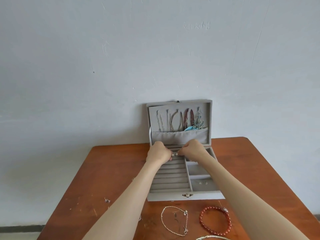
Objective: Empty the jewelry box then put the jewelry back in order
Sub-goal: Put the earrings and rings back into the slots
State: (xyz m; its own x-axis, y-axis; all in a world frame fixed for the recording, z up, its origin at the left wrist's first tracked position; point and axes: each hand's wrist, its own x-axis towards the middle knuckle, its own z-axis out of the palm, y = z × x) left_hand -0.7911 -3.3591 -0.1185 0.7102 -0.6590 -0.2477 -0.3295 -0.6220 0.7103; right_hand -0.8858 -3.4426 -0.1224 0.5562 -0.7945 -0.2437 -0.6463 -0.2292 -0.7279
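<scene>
Both hands, left [158,152] and right [191,149], pinch small pearl studs [174,154] at grey velvet jewelry box's [186,196] back ring rows | refilling underway, seemingly | silver chain bracelet [174,220], red beaded bracelet [215,220] await near wooden table's [103,170] front edge

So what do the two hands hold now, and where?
Each hand, left hand and right hand, pinches a small pearl-like piece over the ring rolls; the exact hold cannot be told.

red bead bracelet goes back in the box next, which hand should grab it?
Probably the right hand: the red bead bracelet lies on the table beside the right forearm. The left hand would have to cross over.
</scene>
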